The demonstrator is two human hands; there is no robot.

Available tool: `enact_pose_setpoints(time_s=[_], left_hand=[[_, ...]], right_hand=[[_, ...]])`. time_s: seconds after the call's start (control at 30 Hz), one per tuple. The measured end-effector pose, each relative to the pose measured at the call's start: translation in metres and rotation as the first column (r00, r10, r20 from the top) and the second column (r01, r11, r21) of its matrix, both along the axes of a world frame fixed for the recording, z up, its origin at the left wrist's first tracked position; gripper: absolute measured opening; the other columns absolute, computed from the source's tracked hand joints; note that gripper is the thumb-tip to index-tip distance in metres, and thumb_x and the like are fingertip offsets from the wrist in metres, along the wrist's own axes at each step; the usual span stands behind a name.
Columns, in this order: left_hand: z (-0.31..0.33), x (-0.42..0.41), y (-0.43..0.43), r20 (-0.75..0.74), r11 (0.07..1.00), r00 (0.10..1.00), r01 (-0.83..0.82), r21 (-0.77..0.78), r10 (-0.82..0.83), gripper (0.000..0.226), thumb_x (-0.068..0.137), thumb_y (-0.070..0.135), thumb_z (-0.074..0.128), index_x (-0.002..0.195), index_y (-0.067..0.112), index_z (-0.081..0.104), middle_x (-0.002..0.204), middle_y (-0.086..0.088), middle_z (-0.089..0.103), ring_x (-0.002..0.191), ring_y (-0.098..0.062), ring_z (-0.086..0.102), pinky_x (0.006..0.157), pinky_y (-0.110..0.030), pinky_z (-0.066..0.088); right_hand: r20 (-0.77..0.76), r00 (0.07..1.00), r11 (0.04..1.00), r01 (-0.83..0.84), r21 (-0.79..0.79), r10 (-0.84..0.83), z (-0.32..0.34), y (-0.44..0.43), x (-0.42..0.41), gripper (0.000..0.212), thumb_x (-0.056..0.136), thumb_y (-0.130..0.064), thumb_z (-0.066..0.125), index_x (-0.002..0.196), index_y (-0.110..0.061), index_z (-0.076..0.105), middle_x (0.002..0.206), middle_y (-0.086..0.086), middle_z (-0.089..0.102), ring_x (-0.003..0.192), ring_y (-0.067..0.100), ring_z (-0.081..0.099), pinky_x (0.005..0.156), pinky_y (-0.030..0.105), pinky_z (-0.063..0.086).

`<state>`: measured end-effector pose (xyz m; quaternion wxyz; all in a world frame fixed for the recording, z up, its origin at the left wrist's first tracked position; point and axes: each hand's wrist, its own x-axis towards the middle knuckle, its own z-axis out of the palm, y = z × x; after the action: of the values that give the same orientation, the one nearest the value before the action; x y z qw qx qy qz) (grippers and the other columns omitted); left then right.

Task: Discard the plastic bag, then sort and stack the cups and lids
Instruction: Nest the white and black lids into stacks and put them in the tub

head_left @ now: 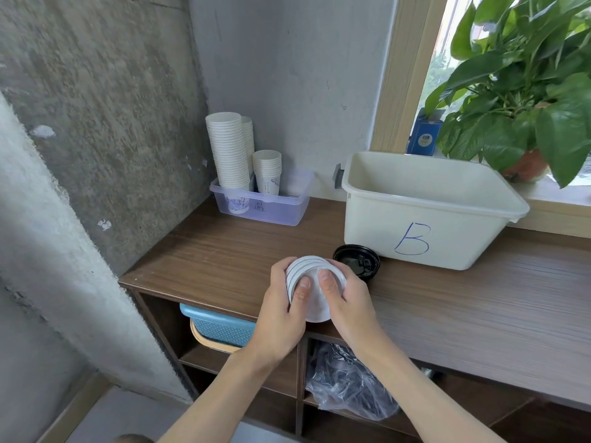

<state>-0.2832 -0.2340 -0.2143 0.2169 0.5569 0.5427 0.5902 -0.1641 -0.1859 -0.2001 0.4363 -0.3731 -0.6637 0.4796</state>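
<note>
Both hands meet low in the middle of the view over the front edge of the wooden counter (224,251). Together they grip a stack of white lids (309,265), tilted on edge with its flat face turned toward the person. The left hand (281,311) curls round the stack's left side, the right hand (350,303) round its right side, and both thumbs press on the near face. Just beyond the right hand, at about one o'clock from the stack, a short pile of black lids (356,262) sits on the counter, close to the front wall of a cream tub (415,219) marked with a blue B. At about eleven o'clock, back in the corner, a clear bin (262,206) holds paper cups: a tall stack (227,148), another tall stack behind it, and a shorter stack (268,169) to their right. The crumpled plastic bag (348,382) lies in the shelf compartment under the counter, at about five o'clock from the hands. In the compartment at seven o'clock sits a blue basket (220,327). A leafy potted plant (527,91) fills the windowsill at two o'clock, with a blue box (423,135) beside it.
</note>
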Motion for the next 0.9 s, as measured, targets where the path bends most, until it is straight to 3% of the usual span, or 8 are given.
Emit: enact_pose_setpoints(time_s=[0.1,0.23,0.37,0.6,0.73,0.83,0.9], left_hand=[[0.000,0.000,0.000,-0.013,1.000,1.000,0.025,0.015,-0.025,0.057,0.095,0.052,0.039,0.132,0.009,0.044,0.120,0.028,0.057,0.113,-0.001,0.057,0.088,-0.009,0.042],[-0.001,0.000,-0.001,-0.002,0.999,1.000,0.031,0.038,-0.031,0.049,0.096,0.042,0.042,0.129,0.008,0.051,0.119,0.021,0.061,0.111,-0.005,0.060,0.087,-0.010,0.043],[-0.002,0.000,-0.001,-0.002,0.998,1.000,0.015,0.067,-0.015,0.046,0.096,0.040,0.044,0.127,0.008,0.055,0.117,0.018,0.063,0.110,-0.007,0.061,0.087,-0.011,0.043],[-0.002,0.001,0.001,-0.014,0.998,1.000,0.009,0.064,-0.008,0.039,0.095,0.036,0.046,0.122,0.011,0.057,0.114,0.015,0.064,0.107,-0.009,0.062,0.086,-0.013,0.044],[0.002,-0.004,0.001,-0.072,0.999,0.997,0.040,0.017,-0.039,0.032,0.097,0.040,0.045,0.123,0.027,0.059,0.116,0.016,0.065,0.113,-0.010,0.060,0.091,-0.016,0.044],[0.001,-0.005,0.004,-0.024,0.999,0.999,0.034,-0.003,-0.034,0.040,0.094,0.046,0.046,0.120,0.020,0.062,0.110,0.015,0.068,0.107,-0.009,0.063,0.087,-0.019,0.048],[0.000,-0.003,0.005,0.040,0.999,0.999,-0.020,0.025,0.019,0.043,0.093,0.048,0.047,0.117,0.017,0.063,0.106,0.016,0.069,0.103,-0.005,0.064,0.083,-0.014,0.047]], right_hand=[[0.006,1.000,0.999,-0.006,-0.032,0.007,0.001,0.002,0.000,0.022,0.087,-0.046,0.058,0.105,-0.034,0.054,0.110,-0.004,0.064,0.100,0.001,0.060,0.078,0.005,0.042],[0.026,0.999,1.000,0.024,-0.008,-0.024,-0.001,0.000,0.000,0.024,0.079,-0.053,0.061,0.095,-0.038,0.051,0.107,-0.002,0.061,0.094,-0.007,0.057,0.075,0.004,0.040],[0.028,0.998,0.999,0.049,0.025,-0.049,-0.005,0.001,-0.002,0.019,0.084,-0.045,0.063,0.095,-0.032,0.053,0.101,0.000,0.060,0.090,0.000,0.057,0.073,0.007,0.041],[0.046,0.994,0.990,0.094,0.107,-0.100,-0.012,0.004,-0.002,0.034,0.082,-0.048,0.058,0.097,-0.017,0.058,0.092,-0.001,0.055,0.085,0.008,0.055,0.073,0.012,0.042],[0.044,0.992,0.986,0.115,0.122,-0.121,-0.012,0.006,0.001,0.035,0.082,-0.047,0.058,0.097,-0.016,0.059,0.095,-0.001,0.054,0.088,0.006,0.054,0.074,0.008,0.039],[0.061,0.992,0.985,0.106,0.136,-0.115,-0.012,0.006,0.001,0.045,0.081,-0.057,0.054,0.100,-0.017,0.059,0.097,-0.001,0.053,0.090,0.003,0.052,0.075,0.006,0.037],[0.075,0.995,0.988,0.053,0.147,-0.064,-0.010,0.006,0.001,0.045,0.083,-0.058,0.049,0.106,-0.020,0.059,0.102,-0.004,0.056,0.095,0.002,0.054,0.079,0.009,0.039]])
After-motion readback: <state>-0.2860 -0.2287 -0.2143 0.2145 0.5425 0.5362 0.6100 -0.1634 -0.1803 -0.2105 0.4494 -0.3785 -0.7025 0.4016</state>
